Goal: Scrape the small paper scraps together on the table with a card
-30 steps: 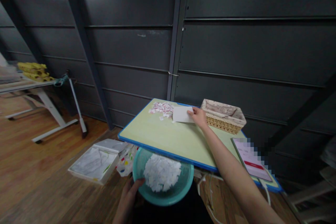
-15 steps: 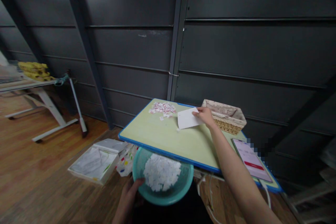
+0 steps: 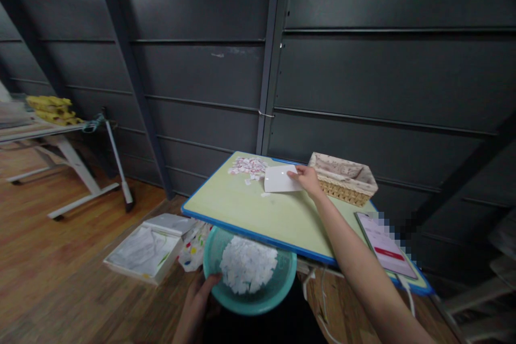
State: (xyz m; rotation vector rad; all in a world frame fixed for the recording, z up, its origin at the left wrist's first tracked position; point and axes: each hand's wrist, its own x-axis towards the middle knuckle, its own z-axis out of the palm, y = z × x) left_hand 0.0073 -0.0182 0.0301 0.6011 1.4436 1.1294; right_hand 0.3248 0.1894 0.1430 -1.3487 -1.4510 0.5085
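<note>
Card (image 3: 278, 179), white and rectangular: over the pale yellow-green, blue-edged tabletop (image 3: 237, 207), its right end between thumb and fingers of the right hand (image 3: 307, 177); whether it touches the surface is unclear.
Right fingers: narrowed to a pinch.
Scrap pile (image 3: 246, 165), pink-and-white paper: just past the card's left end.
Open room: bare tabletop between card and near blue edge.
Basket (image 3: 346, 192), tan wicker, cloth-lined: just right of the right hand.
Basin (image 3: 266, 307), round teal plastic: below that edge, heaped with white paper scraps (image 3: 248, 266); left hand (image 3: 202, 286) grips its rim, fingers partly hidden.

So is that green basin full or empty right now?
Partly filled: white scraps heap up inside the basin, but bare green shows to their right. How deep they go, I cannot tell.
</note>
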